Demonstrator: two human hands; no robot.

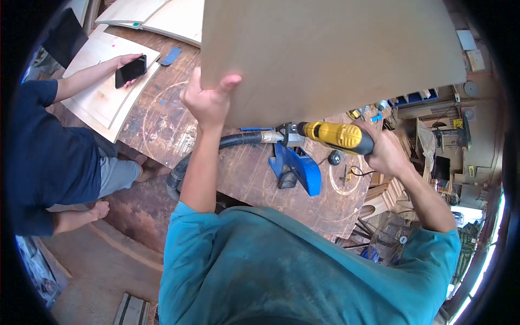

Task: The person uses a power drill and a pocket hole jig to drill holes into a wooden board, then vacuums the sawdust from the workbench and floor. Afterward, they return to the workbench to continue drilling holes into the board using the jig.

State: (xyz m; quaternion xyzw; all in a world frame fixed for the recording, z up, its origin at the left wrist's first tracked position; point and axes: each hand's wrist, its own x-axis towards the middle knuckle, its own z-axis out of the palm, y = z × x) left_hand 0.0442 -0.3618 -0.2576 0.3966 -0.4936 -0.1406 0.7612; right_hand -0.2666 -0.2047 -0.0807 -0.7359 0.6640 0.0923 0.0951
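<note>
My left hand (211, 97) grips the lower left corner of a large pale wooden panel (330, 54), with the thumb on its near face and the fingers hidden behind. The panel is raised over the workbench (244, 168). My right hand (385, 149) is wrapped round a yellow and black power tool (336, 135), which points left, just below the panel's lower edge. Its tip is by a grey metal fitting (291, 135) at the end of a black hose (238, 140). Under the tool, a blue plastic piece (303, 168) rests on the bench.
At the left a co-worker in a dark shirt (54, 141) holds a phone (130, 71) over pale wooden sheets (103, 81). More curved sheets (173, 19) lie at the back left. A round black object (335, 157) sits on the bench. A fan (387, 241) stands at the right.
</note>
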